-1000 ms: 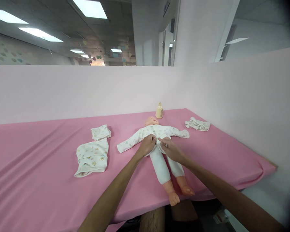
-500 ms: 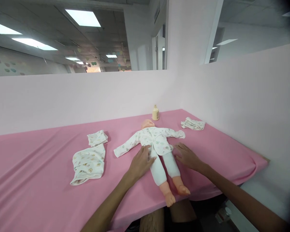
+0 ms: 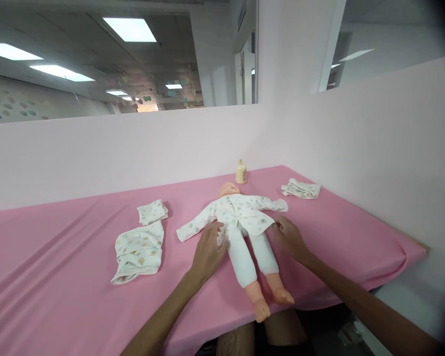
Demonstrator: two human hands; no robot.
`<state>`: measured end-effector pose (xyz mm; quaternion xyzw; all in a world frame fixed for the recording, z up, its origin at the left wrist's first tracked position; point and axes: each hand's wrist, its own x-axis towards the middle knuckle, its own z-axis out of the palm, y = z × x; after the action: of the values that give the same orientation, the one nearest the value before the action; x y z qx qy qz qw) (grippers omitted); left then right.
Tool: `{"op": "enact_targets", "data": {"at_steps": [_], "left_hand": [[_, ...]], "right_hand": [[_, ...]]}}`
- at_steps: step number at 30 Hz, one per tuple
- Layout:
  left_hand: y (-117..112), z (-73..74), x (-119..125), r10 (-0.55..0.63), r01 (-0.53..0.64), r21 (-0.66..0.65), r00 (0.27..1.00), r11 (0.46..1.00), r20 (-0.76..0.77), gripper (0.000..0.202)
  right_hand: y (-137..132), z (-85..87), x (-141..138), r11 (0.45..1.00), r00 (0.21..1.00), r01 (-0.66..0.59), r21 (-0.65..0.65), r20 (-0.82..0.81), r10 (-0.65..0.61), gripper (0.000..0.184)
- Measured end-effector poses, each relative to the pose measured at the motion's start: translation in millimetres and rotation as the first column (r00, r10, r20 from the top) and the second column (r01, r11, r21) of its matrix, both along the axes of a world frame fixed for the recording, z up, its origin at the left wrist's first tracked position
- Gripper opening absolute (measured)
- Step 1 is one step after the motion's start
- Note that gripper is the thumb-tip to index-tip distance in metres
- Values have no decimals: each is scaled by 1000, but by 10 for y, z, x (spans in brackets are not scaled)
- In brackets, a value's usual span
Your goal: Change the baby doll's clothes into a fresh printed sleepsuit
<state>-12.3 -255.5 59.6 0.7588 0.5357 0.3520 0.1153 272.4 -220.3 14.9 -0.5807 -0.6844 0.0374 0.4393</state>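
Observation:
A baby doll (image 3: 244, 259) lies on its back on a pink-covered table, head toward the wall and bare feet at the near edge. It wears a white printed baby shirt (image 3: 230, 210), with the front flaps parted at the bottom, over its white cloth legs. My right hand (image 3: 289, 237) pinches the lower corner of the right flap and holds it out sideways. At the opposite hem, my left hand (image 3: 208, 251) has its fingers closed on the other flap, its fingertips partly hidden in the cloth.
A cream pump bottle (image 3: 241, 173) stands behind the doll's head. To the left lie a folded printed cloth (image 3: 153, 212) and a larger printed garment (image 3: 139, 251). Another crumpled printed cloth (image 3: 301, 189) rests at the right. Walls border the pink sheet (image 3: 66, 267) at back and right.
My right hand has taken hold of the right flap's corner and drawn it outward. The left hand has shifted slightly left, pulling its flap aside, and the flaps now spread wider.

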Motion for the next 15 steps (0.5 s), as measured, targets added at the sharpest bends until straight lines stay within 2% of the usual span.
{"op": "enact_targets", "data": {"at_steps": [2,5,8,12,15], "left_hand": [[34,-76,-51,42,-42,-53,999,998,0,42],[128,-192,-94,87,-88,-190,996,978,-17,51],[227,-284,-71,81,-91,-288,996,953,-46,51],[263,-336,9,34,-57,-199,993,978,-116,58],[228,-326,58,-35,17,-153,993,988,-113,63]], "right_hand": [[61,-34,26,997,997,-71,17,34,70,19],[210,-73,39,987,983,-161,-28,80,163,37],[326,-53,-13,974,977,-211,-80,27,214,33],[321,-1,-115,959,959,-258,-119,-153,239,31],[268,-1,-151,969,966,-184,-166,-214,146,31]]}}
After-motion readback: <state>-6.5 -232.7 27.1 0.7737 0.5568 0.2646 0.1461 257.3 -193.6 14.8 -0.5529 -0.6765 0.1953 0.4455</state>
